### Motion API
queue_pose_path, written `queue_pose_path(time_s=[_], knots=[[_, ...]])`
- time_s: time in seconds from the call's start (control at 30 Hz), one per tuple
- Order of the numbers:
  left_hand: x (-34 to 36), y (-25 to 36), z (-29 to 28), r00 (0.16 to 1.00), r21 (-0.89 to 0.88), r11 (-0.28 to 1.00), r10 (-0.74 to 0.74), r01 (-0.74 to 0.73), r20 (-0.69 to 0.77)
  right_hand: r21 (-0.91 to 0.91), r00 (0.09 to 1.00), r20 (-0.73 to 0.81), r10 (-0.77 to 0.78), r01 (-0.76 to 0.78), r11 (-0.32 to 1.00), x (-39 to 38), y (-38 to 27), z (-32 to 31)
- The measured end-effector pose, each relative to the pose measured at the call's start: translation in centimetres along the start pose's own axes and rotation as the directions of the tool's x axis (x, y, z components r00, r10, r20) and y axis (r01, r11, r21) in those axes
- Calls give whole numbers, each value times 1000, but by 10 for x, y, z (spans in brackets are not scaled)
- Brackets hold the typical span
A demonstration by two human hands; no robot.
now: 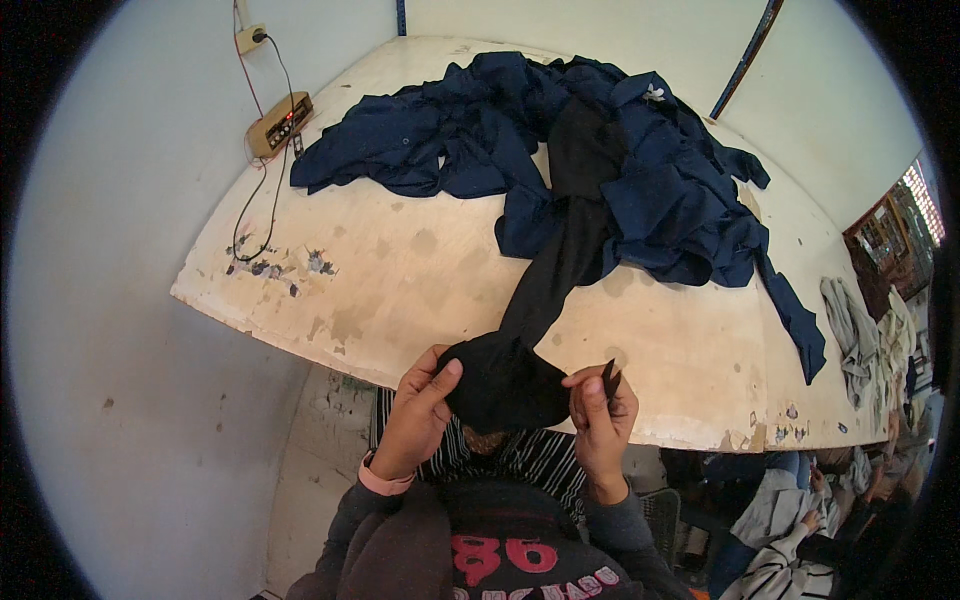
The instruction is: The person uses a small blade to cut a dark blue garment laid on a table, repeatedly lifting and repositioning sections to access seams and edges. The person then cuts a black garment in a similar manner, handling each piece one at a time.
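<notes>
A long strip of black cloth [505, 375] runs from the heap toward me and widens at the table's near edge. My left hand [418, 408] pinches its left edge, thumb on top. At the strip's right edge, my right hand [603, 415] touches the cloth with its fingertips. A small dark pointed tool [610, 378], perhaps thread snips, stands up between the thumb and fingers of that hand; its lower part is hidden. Beyond, the strip joins a pile of dark navy garments [480, 130].
The worn pale table [400, 270] has peeling patches. A radio-like box [280, 125] with a red light sits at its left edge, its cord plugged into a wall outlet [250, 38]. Light clothes [850, 325] hang at right. Other people [785, 560] are at lower right.
</notes>
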State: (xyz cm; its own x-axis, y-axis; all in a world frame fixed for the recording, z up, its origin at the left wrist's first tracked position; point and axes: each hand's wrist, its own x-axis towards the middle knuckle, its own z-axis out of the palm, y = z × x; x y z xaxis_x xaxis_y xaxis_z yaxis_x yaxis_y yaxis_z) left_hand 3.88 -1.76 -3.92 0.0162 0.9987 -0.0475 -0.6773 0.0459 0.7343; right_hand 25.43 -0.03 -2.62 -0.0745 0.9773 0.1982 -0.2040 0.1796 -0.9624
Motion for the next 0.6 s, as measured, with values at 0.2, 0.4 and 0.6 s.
queue_pose_path(time_s=[0.2, 0.4, 0.6], knots=[[4, 0, -1, 1000, -8, 1000, 4, -4, -21, -329, 966, 97, -241, 259, 908, 20, -4, 15], [1, 4, -4, 999, -52, 998, -35, 33, -30, -471, 968, 30, -248, 232, 851, 24, 8, 31], [10, 8, -8, 978, 606, 768, 177, -206, 108, -512, 986, 160, 51, 38, 858, 23, 23, 14]])
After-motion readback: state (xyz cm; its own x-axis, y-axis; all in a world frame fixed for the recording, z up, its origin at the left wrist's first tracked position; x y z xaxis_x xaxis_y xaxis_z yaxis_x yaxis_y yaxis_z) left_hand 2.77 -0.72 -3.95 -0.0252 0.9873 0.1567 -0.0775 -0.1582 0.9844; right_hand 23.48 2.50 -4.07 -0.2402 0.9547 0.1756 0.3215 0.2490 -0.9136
